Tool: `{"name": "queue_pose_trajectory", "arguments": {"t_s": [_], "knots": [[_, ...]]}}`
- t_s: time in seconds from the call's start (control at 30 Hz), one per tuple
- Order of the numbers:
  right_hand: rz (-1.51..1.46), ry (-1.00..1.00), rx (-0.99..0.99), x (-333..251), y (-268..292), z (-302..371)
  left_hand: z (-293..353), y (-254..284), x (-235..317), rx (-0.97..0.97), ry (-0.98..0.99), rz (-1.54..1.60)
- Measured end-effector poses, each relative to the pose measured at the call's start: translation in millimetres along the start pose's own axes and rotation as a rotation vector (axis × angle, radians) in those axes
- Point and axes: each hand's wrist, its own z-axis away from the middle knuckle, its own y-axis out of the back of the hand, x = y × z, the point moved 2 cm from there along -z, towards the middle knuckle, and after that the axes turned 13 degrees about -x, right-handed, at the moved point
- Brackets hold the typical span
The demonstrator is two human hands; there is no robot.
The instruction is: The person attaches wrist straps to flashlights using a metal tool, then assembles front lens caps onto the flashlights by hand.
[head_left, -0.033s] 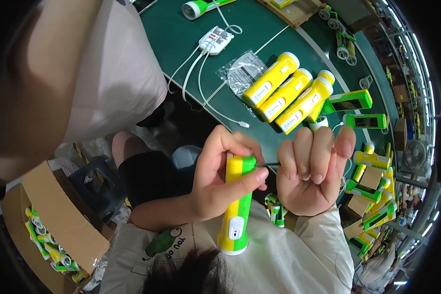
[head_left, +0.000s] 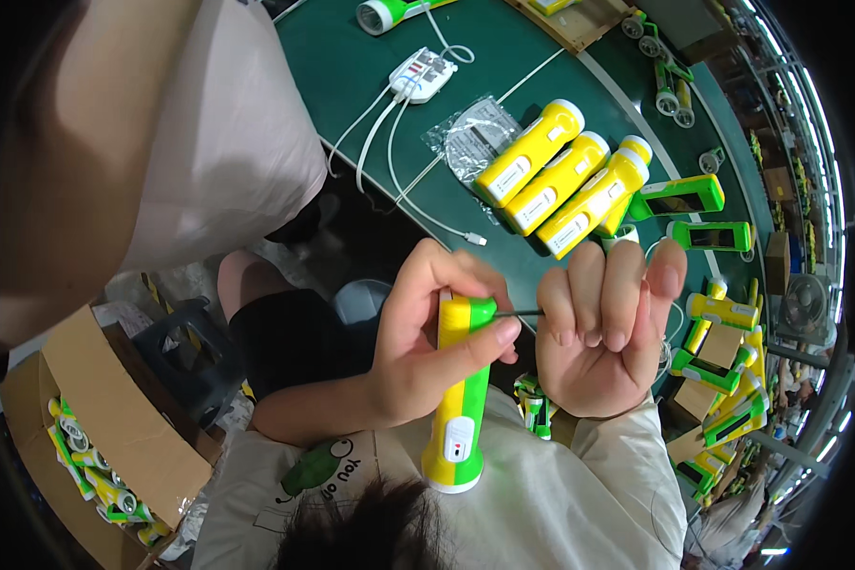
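My left hand (head_left: 437,332) wraps around a yellow and green flashlight (head_left: 460,413) and holds it upright in front of my chest. Its white-rimmed end points down, with a white switch panel above that rim. My right hand (head_left: 606,332) has its fingers curled toward the palm around a thin dark metal rod (head_left: 520,313), whose handle, if any, is hidden. The rod's tip meets the green side of the flashlight near its upper end, beside my left thumb. Several yellow flashlights (head_left: 553,195) lie side by side on the green table (head_left: 532,90), beyond my hands.
A white charging hub (head_left: 421,76) with cables sits on the table near a clear plastic bag (head_left: 480,138). Green flashlights (head_left: 679,197) lie to the right. A cardboard box (head_left: 123,408) holding flashlights stands at lower left. Another person's arm and pale shirt (head_left: 228,123) fill the upper left.
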Motion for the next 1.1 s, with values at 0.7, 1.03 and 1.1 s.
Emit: {"name": "queue_pose_trajectory", "arguments": {"t_s": [0.7,1.03,1.1], "knots": [[0.782,0.271,-0.554,-28,11,-16,7,9,29,-0.09,-0.148,0.133],[1.011,0.274,-0.543,-29,3,-12,14,5,42,0.006,-0.17,-0.334],[1.027,0.2,-0.466,-21,9,-13,11,13,48,-0.073,-0.146,-0.428]]}}
